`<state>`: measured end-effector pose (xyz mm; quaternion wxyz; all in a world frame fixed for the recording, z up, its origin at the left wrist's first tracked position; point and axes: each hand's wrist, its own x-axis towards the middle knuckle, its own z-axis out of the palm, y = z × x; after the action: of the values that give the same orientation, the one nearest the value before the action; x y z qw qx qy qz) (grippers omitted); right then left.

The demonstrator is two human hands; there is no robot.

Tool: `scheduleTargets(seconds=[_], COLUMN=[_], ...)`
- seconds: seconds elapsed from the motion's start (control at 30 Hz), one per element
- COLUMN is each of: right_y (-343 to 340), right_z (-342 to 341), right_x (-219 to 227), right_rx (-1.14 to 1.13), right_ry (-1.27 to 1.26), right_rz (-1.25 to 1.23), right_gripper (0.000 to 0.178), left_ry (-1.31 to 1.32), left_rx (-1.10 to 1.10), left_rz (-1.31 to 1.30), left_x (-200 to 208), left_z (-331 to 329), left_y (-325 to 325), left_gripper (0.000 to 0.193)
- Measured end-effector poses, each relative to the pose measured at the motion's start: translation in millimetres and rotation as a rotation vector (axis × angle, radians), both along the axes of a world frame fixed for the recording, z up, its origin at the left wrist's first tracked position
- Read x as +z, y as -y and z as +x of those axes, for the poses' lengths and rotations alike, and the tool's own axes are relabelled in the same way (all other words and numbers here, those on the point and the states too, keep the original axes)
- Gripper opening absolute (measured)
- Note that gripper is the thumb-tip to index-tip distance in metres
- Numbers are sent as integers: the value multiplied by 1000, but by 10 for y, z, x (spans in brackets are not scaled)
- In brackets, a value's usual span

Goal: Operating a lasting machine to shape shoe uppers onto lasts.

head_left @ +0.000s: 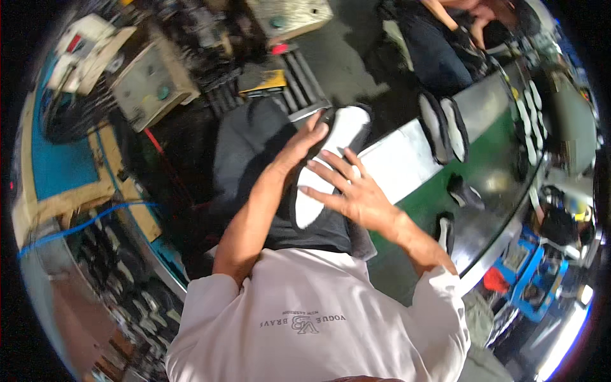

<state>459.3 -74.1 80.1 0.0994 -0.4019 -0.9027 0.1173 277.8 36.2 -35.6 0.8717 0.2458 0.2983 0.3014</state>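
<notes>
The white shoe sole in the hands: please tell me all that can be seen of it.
The shoe sole is long, flat and white with a dark edge, and looks like foam or rubber. It lies above the person's lap, its white face up, its far end pointing away from the person. The left hand grips its left edge near the far end. The right hand lies over its middle with fingers spread, hiding part of it.

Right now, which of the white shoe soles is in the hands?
The white sole over the lap, between left hand and right hand; the other soles lie on the conveyor belt.
</notes>
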Motion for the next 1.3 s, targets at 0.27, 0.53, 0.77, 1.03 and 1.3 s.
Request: scheduleTargets(seconds=[0.27,0.53,0.77,1.03,1.3], right_y=[389,291,28,-40,20], right_z=[-768,-1274,-1221,-1081,-1138], right_x=[-594,-672,-401,-1040,-1207], right_rx=[-726,-607,-402,-257,-298], right_ry=[-1353,-913,-664,-568,-556], right_rz=[-1217,-906,-452,-60,-8], right_gripper=[98,100,111,119,121], left_ry=[-290,-1051,-557,-652,-768], left_rx=[472,698,491,234,290], left_rz=[327,884,512,908,811], left_x=[326,514,1086,1520,1382], left_z=[-820,-1389,-1940,-1766,-1649], left_y=[415,319,551,599,612], left_gripper=[82,26,44,90,58])
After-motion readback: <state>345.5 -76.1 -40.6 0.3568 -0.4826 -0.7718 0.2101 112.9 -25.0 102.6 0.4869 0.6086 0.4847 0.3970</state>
